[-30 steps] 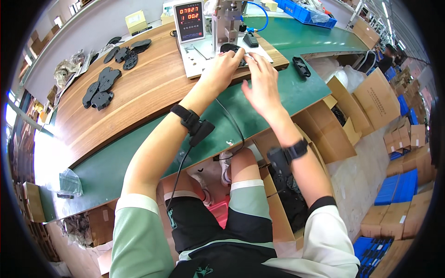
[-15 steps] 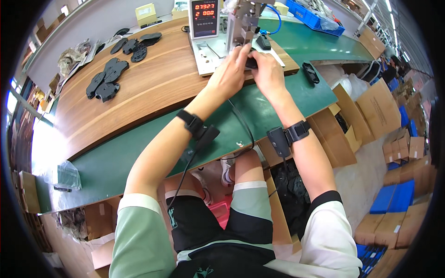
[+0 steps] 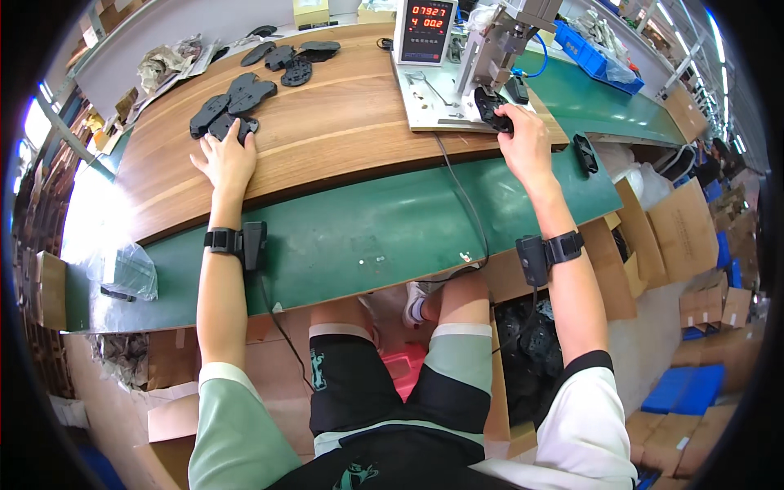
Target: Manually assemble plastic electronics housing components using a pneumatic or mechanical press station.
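Observation:
My right hand [image 3: 527, 139] grips the near end of a black plastic part [image 3: 492, 110], which lies at the base of a metal bench press [image 3: 496, 53]. My left hand [image 3: 227, 163] is spread over the wood board at the left, its fingertips touching the near edge of a black molded plate [image 3: 222, 125] in a small cluster. Beside that plate lie further black plates [image 3: 249, 94], and another group of black pieces [image 3: 296, 72] rests behind them. Each wrist wears a black strap with a small box.
A display box with red digits [image 3: 424, 31] stands left of the press. A loose black part [image 3: 585, 153] sits on the green table [image 3: 367, 237] at the right. There is a blue bin [image 3: 590, 53] at the back, and cardboard boxes [image 3: 684, 229] stand on the right.
My left hand has left the press and moved left to the black plates. My right hand stays at the press, now alone on the black part. The view has shifted, and the display's digits differ.

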Demonstrator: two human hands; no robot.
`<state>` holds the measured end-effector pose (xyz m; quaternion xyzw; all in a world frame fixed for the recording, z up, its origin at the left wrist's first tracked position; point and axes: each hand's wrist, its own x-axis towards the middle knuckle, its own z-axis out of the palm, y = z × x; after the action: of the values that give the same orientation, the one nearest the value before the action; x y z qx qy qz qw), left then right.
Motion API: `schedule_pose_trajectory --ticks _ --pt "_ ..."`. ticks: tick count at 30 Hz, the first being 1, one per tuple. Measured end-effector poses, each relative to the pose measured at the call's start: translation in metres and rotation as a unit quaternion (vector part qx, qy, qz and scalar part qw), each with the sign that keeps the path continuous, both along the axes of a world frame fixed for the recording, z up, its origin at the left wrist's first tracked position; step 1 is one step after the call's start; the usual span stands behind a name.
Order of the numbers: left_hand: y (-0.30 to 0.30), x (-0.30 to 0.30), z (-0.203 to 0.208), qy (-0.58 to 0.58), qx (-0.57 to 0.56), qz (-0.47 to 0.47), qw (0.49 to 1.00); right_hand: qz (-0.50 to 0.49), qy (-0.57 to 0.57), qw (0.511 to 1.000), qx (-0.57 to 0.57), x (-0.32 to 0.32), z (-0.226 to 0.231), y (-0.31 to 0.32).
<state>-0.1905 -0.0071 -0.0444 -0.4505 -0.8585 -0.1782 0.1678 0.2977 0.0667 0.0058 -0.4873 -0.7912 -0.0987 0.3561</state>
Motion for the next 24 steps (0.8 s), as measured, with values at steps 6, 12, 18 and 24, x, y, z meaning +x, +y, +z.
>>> schedule_pose_trajectory --ticks 6,12,18,24 --pt "-0.005 0.019 0.011 0.004 0.126 -0.118 0.985 0.004 0.023 1.0 -0.004 -0.003 -0.002 -0.002" --pt "-0.004 0.052 0.023 -0.102 0.257 -0.293 0.915 -0.005 0.011 1.0 -0.014 -0.003 0.0 -0.003" --pt "-0.005 0.07 0.02 -0.157 0.23 -0.366 0.888 0.003 0.019 1.0 -0.021 -0.004 0.0 -0.001" --pt "-0.006 0.073 0.017 -0.207 0.212 -0.404 0.866 0.007 0.018 1.0 -0.018 -0.002 -0.001 0.001"
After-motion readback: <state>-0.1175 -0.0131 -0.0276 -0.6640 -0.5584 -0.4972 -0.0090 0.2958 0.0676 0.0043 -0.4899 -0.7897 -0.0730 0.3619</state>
